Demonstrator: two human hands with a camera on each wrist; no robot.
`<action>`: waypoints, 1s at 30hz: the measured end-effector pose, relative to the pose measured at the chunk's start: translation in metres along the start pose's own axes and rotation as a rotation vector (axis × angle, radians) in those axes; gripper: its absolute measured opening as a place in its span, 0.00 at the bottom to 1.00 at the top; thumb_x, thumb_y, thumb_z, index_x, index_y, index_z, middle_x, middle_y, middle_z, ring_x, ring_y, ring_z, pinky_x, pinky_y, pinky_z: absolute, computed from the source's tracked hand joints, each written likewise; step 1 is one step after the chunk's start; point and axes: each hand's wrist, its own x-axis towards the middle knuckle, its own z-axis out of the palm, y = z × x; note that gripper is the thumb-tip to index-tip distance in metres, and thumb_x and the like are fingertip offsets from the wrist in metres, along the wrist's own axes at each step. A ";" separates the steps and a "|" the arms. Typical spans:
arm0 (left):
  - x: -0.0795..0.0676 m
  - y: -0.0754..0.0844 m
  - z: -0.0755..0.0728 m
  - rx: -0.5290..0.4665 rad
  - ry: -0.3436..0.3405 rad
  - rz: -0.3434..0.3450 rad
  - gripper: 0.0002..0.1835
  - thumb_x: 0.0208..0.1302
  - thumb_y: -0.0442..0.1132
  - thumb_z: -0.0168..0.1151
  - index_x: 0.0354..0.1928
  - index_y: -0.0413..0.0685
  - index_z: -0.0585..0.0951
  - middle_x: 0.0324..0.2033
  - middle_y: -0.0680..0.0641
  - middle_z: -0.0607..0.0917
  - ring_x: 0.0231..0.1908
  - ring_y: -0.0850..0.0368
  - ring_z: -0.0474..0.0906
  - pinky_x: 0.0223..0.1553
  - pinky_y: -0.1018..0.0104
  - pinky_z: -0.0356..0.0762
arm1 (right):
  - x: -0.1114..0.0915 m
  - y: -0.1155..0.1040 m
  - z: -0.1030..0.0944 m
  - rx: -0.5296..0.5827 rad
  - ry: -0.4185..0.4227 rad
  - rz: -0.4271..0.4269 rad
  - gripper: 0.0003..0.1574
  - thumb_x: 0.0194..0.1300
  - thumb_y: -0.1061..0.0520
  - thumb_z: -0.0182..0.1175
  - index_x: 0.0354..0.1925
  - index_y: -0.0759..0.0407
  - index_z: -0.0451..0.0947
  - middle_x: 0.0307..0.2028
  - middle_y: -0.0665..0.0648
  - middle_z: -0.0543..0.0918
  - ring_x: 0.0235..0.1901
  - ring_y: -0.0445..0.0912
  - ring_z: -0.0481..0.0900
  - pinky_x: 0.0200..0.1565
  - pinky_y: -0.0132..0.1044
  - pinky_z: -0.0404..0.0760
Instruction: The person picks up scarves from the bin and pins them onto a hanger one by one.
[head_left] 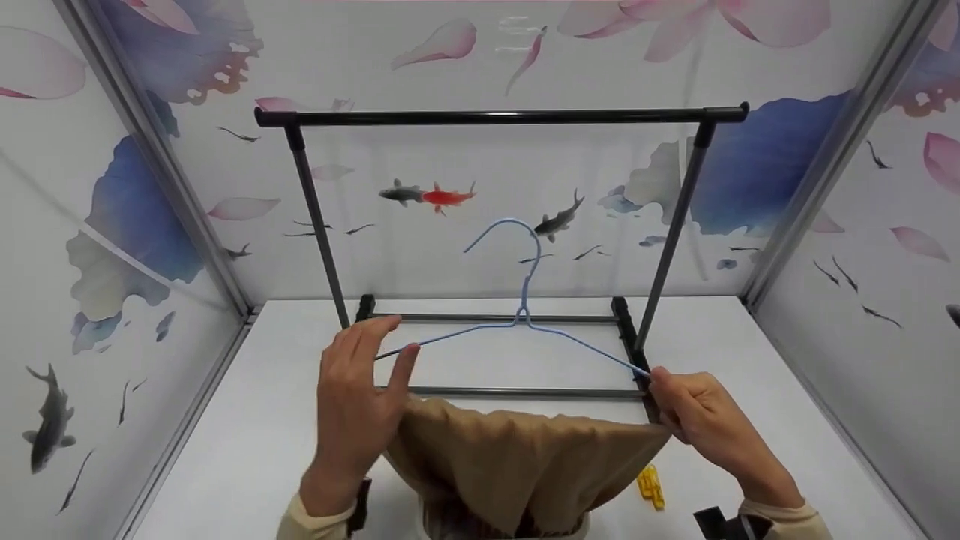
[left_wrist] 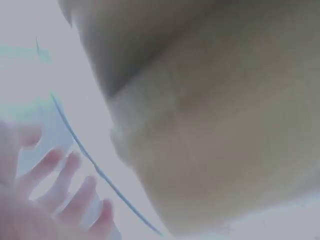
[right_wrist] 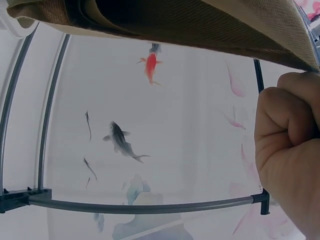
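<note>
A blue wire clothes hanger (head_left: pixel 523 300) stands upright in the head view, its hook up and its arms spread. My right hand (head_left: pixel 701 409) has curled fingers and pinches the hanger's right end together with the upper right corner of a brown cloth (head_left: pixel 525 457). From there the cloth hangs in folds below the hanger. My left hand (head_left: pixel 360 397) is at the hanger's left arm, thumb and fingers apart; its spread fingers (left_wrist: pixel 70 175) show beside the blue wire in the left wrist view. The cloth's left upper edge lies by the left thumb.
Behind the hanger stands a black garment rack (head_left: pixel 499 118) with a top bar and two lower bars. Several yellow pieces (head_left: pixel 651 487) lie on the white table (head_left: pixel 247 420) to the right of the cloth. Printed panels with metal edge posts (head_left: pixel 825 150) enclose the table.
</note>
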 end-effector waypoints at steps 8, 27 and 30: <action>-0.001 -0.027 -0.015 -0.099 -0.318 -0.060 0.04 0.73 0.36 0.63 0.42 0.49 0.87 0.29 0.58 0.82 0.28 0.67 0.72 0.33 0.67 0.75 | 0.001 0.000 -0.002 -0.023 0.009 -0.004 0.35 0.84 0.60 0.41 0.14 0.60 0.59 0.13 0.61 0.59 0.13 0.35 0.57 0.13 0.28 0.57; 0.009 -0.028 -0.028 -0.394 -0.256 -0.177 0.07 0.70 0.34 0.65 0.35 0.55 0.88 0.24 0.61 0.81 0.20 0.67 0.67 0.24 0.71 0.68 | 0.001 -0.002 -0.012 -0.009 0.096 -0.048 0.20 0.83 0.62 0.42 0.32 0.63 0.74 0.23 0.56 0.70 0.12 0.45 0.62 0.12 0.39 0.61; 0.011 -0.028 -0.030 -0.417 -0.245 -0.182 0.08 0.69 0.34 0.66 0.35 0.56 0.88 0.22 0.60 0.78 0.20 0.67 0.65 0.23 0.71 0.66 | -0.005 0.000 -0.014 -0.042 0.171 0.005 0.19 0.84 0.59 0.40 0.46 0.62 0.78 0.35 0.57 0.80 0.16 0.46 0.71 0.15 0.39 0.70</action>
